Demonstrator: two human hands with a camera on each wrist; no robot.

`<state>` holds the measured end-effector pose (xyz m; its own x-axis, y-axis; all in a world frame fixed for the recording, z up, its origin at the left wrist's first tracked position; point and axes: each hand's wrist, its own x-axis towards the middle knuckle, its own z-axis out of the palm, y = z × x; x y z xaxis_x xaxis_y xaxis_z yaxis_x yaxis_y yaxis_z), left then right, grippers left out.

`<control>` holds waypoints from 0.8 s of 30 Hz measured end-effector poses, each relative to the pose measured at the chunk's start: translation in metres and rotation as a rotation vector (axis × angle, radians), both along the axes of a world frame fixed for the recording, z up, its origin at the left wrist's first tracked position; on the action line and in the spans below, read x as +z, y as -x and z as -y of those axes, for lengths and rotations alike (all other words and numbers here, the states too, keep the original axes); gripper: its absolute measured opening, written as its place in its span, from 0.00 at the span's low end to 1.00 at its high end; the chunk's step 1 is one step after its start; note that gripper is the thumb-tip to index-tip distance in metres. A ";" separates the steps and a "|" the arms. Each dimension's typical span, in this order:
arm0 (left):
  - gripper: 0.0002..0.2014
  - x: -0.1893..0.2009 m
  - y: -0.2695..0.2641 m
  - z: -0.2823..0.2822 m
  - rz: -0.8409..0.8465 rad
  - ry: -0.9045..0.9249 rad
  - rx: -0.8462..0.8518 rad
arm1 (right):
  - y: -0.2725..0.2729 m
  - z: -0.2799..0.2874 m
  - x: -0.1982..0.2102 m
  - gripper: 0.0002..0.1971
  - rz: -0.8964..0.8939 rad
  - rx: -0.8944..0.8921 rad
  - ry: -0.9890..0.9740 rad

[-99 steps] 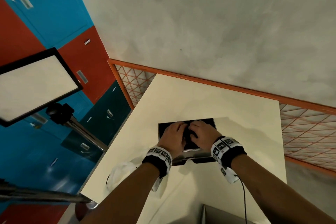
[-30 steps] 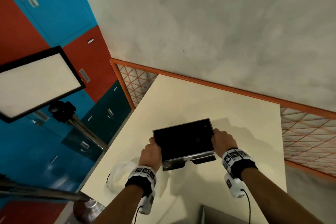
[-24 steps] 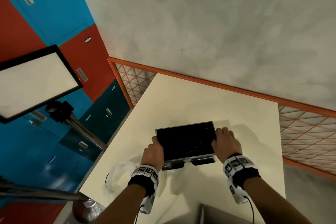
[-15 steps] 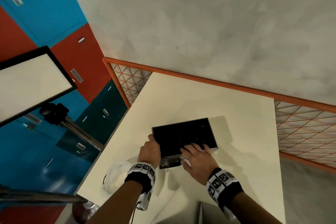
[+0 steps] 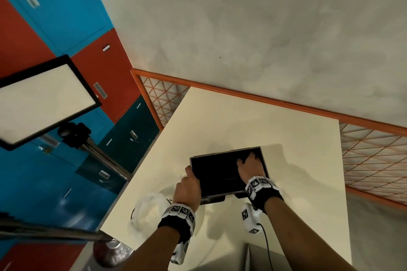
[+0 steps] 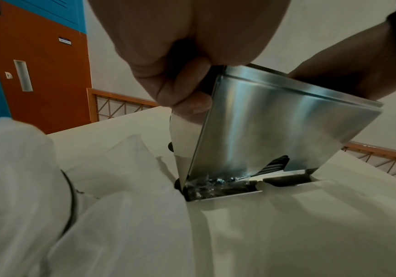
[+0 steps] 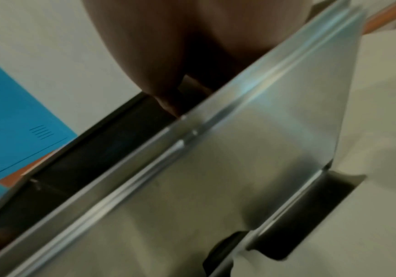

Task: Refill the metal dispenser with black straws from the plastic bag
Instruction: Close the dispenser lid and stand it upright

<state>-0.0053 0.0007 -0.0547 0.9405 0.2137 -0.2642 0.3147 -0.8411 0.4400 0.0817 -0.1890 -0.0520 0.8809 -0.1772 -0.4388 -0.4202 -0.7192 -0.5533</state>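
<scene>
The metal dispenser (image 5: 217,198) stands on the cream table (image 5: 242,121), its open top filled with black straws (image 5: 215,171). My left hand (image 5: 189,183) grips the dispenser's left upper edge; in the left wrist view its fingers (image 6: 187,93) curl round the steel corner (image 6: 275,121). My right hand (image 5: 250,166) lies inside the open top on the right half, fingers laid over the straws. The right wrist view is blurred: the palm (image 7: 192,46) is above the steel front wall (image 7: 216,187). A few straws show at the bottom slot (image 6: 275,166). The white plastic bag (image 5: 147,211) lies crumpled to the left.
A light panel (image 5: 44,99) on a tripod stands left of the table, with blue and red lockers behind it. An orange mesh railing (image 5: 374,152) runs along the far and right sides. A grey box edge (image 5: 253,257) shows at the near table edge.
My right hand left the dispenser's right side, passed its front and now lies in the open top on the straws. The left hand stayed on the left edge.
</scene>
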 end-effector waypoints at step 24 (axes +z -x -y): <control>0.11 -0.007 0.003 0.002 -0.013 0.026 0.033 | 0.031 0.010 -0.004 0.27 -0.004 0.124 0.211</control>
